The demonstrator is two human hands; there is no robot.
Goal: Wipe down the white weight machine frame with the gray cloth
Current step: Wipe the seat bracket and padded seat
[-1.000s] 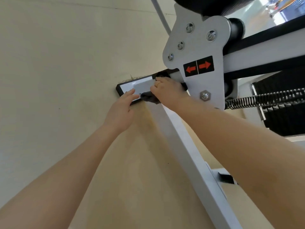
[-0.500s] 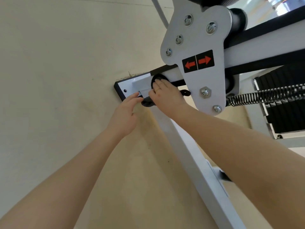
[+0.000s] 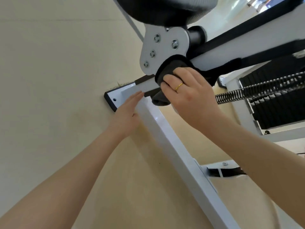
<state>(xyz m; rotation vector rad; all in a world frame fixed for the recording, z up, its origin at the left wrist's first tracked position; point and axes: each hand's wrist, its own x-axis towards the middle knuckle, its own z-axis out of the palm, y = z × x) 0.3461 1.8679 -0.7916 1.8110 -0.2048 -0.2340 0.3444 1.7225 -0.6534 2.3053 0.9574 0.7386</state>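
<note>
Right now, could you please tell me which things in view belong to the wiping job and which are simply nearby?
Part of the job:
gray cloth, gripped by the right hand
white frame
left hand, open, resting against the frame

Just nearby:
spring
black seat pad
bolted plate
weight stack

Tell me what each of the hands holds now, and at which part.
The right hand grips the gray cloth at its bunched middle, against the white frame. The left hand holds nothing; its straight fingers rest by the frame.
</note>
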